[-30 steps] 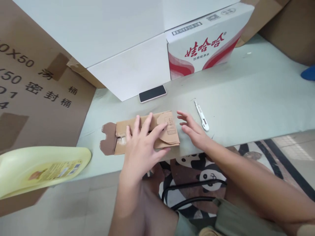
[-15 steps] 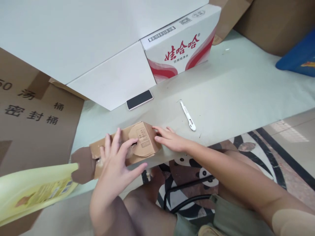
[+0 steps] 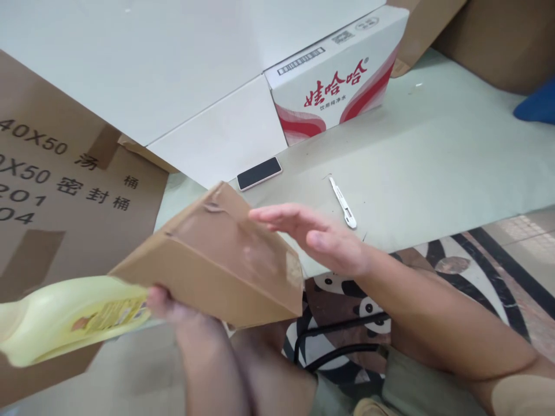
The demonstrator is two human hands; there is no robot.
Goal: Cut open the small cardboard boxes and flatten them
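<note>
Far left of the slim, black-screened rectangular phone [image 3: 260, 173], a large brown cardboard carton [image 3: 47, 179] with black lettering is standing, its inside hidden; nearer and also left of the phone, a pale yellow plastic bottle [image 3: 65, 318] is showing a yellow label; on the phone's near side, a small brown cardboard box [image 3: 208, 283] is sitting tilted, its contents out of sight; behind the phone, a plain white box [image 3: 221, 133] is standing, with a white printed carton [image 3: 333, 92] with red lettering to its right.

The left hand [image 3: 184, 315] is holding the small box by its near-left underside, most fingers hidden, so how tightly they are closing I cannot tell; the right hand [image 3: 323, 237], on the phone's near right, is spreading flat and open, grasping nothing, its fingertips overlapping the box's far side; whether they are touching it I cannot tell.

The box's left end is overlapping the bottle, its lower edge reaching past the pale green table's [image 3: 433, 150] near edge; right of the phone, a slim white plastic utility knife [image 3: 342, 202] is lying just beyond the right hand; farther right, open tabletop is stretching away.
</note>
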